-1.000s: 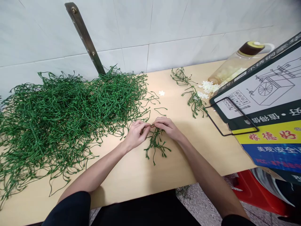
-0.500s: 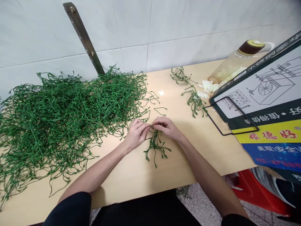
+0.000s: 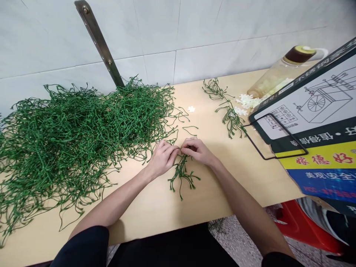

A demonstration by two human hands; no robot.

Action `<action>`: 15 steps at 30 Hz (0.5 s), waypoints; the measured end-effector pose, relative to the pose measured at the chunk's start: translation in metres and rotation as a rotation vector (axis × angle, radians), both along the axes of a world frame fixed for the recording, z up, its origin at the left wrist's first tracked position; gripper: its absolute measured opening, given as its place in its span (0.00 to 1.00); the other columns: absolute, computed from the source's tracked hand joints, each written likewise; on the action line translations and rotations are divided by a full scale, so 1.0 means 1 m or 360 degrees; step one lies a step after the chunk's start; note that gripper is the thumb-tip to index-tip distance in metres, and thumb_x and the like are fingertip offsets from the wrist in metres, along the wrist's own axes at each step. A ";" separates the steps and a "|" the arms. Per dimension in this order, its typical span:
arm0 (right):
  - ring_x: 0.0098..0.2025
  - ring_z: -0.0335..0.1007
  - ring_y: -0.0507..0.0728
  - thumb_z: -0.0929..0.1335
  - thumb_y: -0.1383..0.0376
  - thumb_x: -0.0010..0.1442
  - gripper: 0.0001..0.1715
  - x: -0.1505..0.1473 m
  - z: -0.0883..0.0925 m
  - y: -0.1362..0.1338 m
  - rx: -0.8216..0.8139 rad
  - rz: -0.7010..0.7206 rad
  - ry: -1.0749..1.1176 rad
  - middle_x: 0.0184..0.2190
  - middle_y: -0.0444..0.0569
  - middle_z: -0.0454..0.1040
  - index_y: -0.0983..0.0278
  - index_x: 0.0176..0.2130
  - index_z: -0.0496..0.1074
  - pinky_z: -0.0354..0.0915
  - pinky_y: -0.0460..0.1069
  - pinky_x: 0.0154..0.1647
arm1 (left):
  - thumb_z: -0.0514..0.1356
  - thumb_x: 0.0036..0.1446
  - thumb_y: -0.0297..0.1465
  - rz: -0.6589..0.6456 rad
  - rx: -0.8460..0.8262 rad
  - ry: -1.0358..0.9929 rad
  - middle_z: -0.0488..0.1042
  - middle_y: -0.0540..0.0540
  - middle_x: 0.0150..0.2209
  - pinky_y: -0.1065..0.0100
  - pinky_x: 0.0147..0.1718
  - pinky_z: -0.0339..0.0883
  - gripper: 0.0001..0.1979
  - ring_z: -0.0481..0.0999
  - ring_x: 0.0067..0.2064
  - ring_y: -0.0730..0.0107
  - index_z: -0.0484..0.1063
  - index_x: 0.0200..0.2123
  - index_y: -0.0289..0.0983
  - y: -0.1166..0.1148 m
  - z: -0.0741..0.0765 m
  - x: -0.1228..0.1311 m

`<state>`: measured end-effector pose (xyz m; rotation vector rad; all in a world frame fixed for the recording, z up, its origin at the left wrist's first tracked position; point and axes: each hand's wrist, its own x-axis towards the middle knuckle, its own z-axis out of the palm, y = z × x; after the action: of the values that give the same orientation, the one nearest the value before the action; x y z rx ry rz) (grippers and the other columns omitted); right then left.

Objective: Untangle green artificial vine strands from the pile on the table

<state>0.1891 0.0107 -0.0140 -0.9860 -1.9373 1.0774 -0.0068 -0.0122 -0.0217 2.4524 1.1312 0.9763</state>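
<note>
Well to the left of the fingers, a broad heap of green stems (image 3: 83,137) sprawls over the pale tabletop (image 3: 155,218), its near edge thinning out into loose strands just short of the left hand. Behind it, far beyond the fingertips on that side, a metal bar (image 3: 98,40) leans against the tiled wall (image 3: 158,68).

The left hand (image 3: 161,159) has thumb and forefinger pressed together on the top end of a small green sprig (image 3: 182,174), the other fingers curled in. The sprig hangs directly below the two sets of fingertips, its stems fanning toward the person. The right hand (image 3: 198,150) pinches that same top end from the other side, tips nearly meeting the left's; the exact strand between them is too small to tell. Compared with a second ago, both hands are in nearly the same place, but the sprig's lower tips have swung slightly leftward and hang a little nearer the person.

Beyond the fingers, slightly right, lies one white flower (image 3: 191,108). Farther right come a longer green spray (image 3: 232,118), clustered white blossoms (image 3: 247,101), a clear bottle (image 3: 274,78) and, farthest from the fingertips, a printed carton (image 3: 328,133).
</note>
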 end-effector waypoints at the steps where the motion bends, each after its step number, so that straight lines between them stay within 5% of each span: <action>1: 0.24 0.62 0.51 0.66 0.64 0.58 0.13 0.000 0.000 0.000 0.0013 0.0000 0.0001 0.21 0.45 0.71 0.65 0.24 0.73 0.58 0.49 0.31 | 0.53 0.67 0.32 -0.0011 0.0008 0.0027 0.76 0.44 0.31 0.61 0.38 0.66 0.11 0.66 0.37 0.63 0.75 0.42 0.35 0.000 0.000 0.000; 7: 0.25 0.61 0.51 0.65 0.63 0.61 0.16 0.000 -0.003 0.001 0.0043 0.0003 -0.0064 0.20 0.44 0.69 0.65 0.24 0.72 0.57 0.50 0.35 | 0.56 0.65 0.33 0.0014 0.0049 0.0046 0.76 0.42 0.35 0.59 0.42 0.67 0.11 0.68 0.41 0.61 0.74 0.45 0.35 0.001 -0.003 0.000; 11: 0.26 0.60 0.50 0.63 0.62 0.64 0.18 0.000 -0.004 0.002 0.0055 -0.0017 -0.0150 0.21 0.43 0.69 0.65 0.24 0.71 0.55 0.51 0.41 | 0.61 0.62 0.35 0.0065 0.0151 -0.0065 0.73 0.39 0.47 0.57 0.49 0.68 0.19 0.69 0.49 0.59 0.68 0.55 0.37 0.003 -0.006 -0.002; 15: 0.27 0.64 0.52 0.62 0.60 0.66 0.20 0.000 -0.003 0.002 -0.0002 0.0006 -0.0119 0.23 0.44 0.71 0.65 0.26 0.71 0.55 0.52 0.41 | 0.64 0.59 0.36 0.0082 0.0249 -0.0148 0.70 0.39 0.49 0.56 0.49 0.68 0.23 0.70 0.49 0.59 0.65 0.57 0.41 0.003 -0.006 -0.003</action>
<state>0.1893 0.0127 -0.0168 -1.0374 -1.9991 1.0579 -0.0095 -0.0092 -0.0275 2.4785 1.1315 1.2241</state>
